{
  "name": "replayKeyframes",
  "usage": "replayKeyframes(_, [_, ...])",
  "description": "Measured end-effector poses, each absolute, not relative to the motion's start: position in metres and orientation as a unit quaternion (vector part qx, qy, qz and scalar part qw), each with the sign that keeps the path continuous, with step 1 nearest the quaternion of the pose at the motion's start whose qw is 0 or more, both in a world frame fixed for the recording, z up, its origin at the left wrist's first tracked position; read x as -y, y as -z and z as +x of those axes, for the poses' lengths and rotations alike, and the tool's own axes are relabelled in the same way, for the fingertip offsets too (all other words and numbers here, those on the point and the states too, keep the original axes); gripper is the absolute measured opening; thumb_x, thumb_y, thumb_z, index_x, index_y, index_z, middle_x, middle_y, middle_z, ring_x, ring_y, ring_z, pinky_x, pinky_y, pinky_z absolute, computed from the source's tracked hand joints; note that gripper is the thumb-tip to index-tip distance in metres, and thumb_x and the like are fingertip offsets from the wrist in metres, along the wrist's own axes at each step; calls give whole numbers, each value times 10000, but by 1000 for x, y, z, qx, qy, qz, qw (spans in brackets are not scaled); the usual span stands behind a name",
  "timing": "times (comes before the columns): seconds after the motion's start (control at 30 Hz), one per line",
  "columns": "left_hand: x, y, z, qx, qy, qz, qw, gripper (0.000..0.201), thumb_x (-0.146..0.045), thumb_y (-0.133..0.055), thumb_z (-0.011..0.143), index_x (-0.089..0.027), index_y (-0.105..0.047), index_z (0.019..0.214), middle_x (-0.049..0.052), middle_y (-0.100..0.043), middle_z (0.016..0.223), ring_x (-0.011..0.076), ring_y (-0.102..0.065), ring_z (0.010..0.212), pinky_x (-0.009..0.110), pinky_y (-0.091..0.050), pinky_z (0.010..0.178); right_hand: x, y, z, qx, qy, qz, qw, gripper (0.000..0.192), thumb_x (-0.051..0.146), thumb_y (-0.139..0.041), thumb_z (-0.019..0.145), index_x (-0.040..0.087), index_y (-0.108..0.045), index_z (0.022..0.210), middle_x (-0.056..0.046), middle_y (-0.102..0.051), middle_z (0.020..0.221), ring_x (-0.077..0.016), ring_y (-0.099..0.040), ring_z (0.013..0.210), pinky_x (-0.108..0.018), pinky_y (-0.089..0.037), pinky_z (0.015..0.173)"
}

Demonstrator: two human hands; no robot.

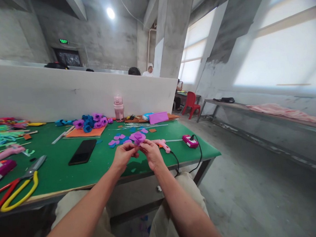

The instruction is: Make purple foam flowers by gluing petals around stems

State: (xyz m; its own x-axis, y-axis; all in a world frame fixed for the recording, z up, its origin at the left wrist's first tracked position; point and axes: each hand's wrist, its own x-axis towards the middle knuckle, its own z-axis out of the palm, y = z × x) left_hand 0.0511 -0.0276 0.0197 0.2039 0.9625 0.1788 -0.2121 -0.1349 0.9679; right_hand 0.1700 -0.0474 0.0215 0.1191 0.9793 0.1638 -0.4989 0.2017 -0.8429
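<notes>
A purple paper flower (pixel 137 138) is held up over the green table, its petals layered round the centre. My left hand (pixel 125 155) pinches at its base from the left, fingers closed. From the right, my right hand (pixel 152 152) closes its thumb and fingers on the flower's lower side. Loose purple and blue petals (pixel 119 137) lie just behind and left of the hands. Beside my right hand rests a pink glue gun (pixel 162 144) with a glue stick in its back. What lies between the fingertips under the flower is hidden.
On the green table (pixel 58 177) lie a black phone (pixel 82 152), large scissors (pixel 22 182), and finished purple and blue flowers (pixel 88 123) on orange sheets. A pink bottle (pixel 118 108) stands by the white partition (pixel 94 89). A magenta box (pixel 190 141) with a black cable sits right.
</notes>
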Motion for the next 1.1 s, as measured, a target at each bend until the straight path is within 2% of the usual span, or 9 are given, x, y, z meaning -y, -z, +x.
replayKeyframes(0.17, [29,-20,51,-348,-522,548,554,271,-334,-788,543,-129,-632,627,-14,-605,468,95,-549,446,209,-442,494,47,-20,168,336,-564,-310,687,129,193,-636,581,188,-676,704,28,-671,702,-114,-582,674,-236,-435,696])
replayKeyframes(0.5, [28,-17,53,-343,-537,526,563,293,-341,-801,505,-133,-620,606,-24,-594,469,105,-555,431,229,-456,491,51,-19,159,396,-503,-314,701,259,194,-713,588,185,-643,838,3,-700,817,-143,-621,775,-268,-455,761])
replayKeyframes(0.6, [30,-20,53,-347,-521,532,570,307,-358,-800,516,-130,-633,637,-19,-612,526,104,-565,447,235,-463,501,49,-19,161,410,-489,-325,698,252,223,-710,614,183,-648,855,-6,-707,815,-155,-628,780,-279,-465,758])
replayKeyframes(0.73, [31,-24,50,-347,-480,556,583,331,-340,-796,552,-134,-667,776,7,-654,671,104,-586,519,224,-458,515,47,-21,170,414,-472,-328,705,242,229,-725,618,175,-662,846,-9,-709,822,-145,-627,779,-270,-470,774])
replayKeyframes(0.93, [24,-29,40,-323,-518,499,615,361,-377,-759,612,-122,-690,858,51,-671,774,118,-595,623,253,-483,606,51,-27,182,373,-570,-303,667,288,259,-786,572,173,-653,813,39,-652,708,-70,-584,571,-205,-501,601])
replayKeyframes(1.1, [25,-33,38,-282,-513,477,656,277,-322,-761,614,-118,-690,788,47,-666,734,119,-586,634,241,-465,603,53,-25,180,379,-606,-299,633,344,267,-805,559,158,-625,831,42,-631,648,-61,-593,541,-169,-503,550])
